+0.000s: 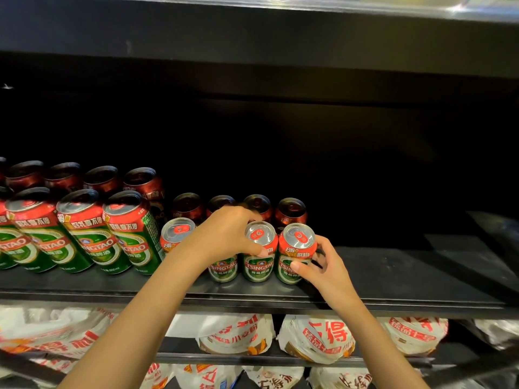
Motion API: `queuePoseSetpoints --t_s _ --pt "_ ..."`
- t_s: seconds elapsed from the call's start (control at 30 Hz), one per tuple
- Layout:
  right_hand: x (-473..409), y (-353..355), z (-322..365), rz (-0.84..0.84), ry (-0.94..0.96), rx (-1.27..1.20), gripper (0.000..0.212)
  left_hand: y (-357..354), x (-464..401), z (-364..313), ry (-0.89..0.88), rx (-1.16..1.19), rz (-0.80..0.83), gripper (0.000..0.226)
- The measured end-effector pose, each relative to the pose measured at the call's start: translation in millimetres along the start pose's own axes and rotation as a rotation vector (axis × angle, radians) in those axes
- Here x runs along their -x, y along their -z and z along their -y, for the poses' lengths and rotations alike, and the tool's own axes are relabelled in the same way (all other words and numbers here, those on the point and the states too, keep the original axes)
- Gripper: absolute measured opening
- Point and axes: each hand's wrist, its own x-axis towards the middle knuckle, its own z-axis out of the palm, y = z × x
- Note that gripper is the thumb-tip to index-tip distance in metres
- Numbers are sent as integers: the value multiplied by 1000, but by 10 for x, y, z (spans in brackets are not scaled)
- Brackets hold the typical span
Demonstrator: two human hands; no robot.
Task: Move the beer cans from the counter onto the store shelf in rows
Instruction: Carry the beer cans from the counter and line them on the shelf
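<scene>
Item: black store shelf (393,279), front row of short green-and-red beer cans; we count four in that row, with four more dark-lit cans (290,210) standing behind them. Our left hand (224,234) reaches over the second short can (223,269), covering its top, fingers curled down behind it and thumb lying against the third short can (259,251); we cannot tell which of the two it grips. Our right hand (323,269) holds the rightmost short can (296,254), thumb on its front label, fingers wrapped round its right side; that can stands upright on the shelf, touching its neighbour. The leftmost short can (177,233) stands free; beside it, tall cans (87,228) in two rows fill the shelf's left. Below: white printed bags (317,338) on a lower shelf.
</scene>
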Motion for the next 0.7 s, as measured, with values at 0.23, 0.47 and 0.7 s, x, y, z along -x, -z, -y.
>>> queuePoseSetpoints --t_s 0.23,0.47,0.7 --pt "46 -27 64 -8 -38 46 56 4 46 15 -43 28 -6 51" --pt "575 -29 117 -220 -131 231 66 66 171 -35 -98 -251 -128 54" --pt "2125 -40 96 -581 -351 552 45 -370 424 -807 -731 -125 -71 44"
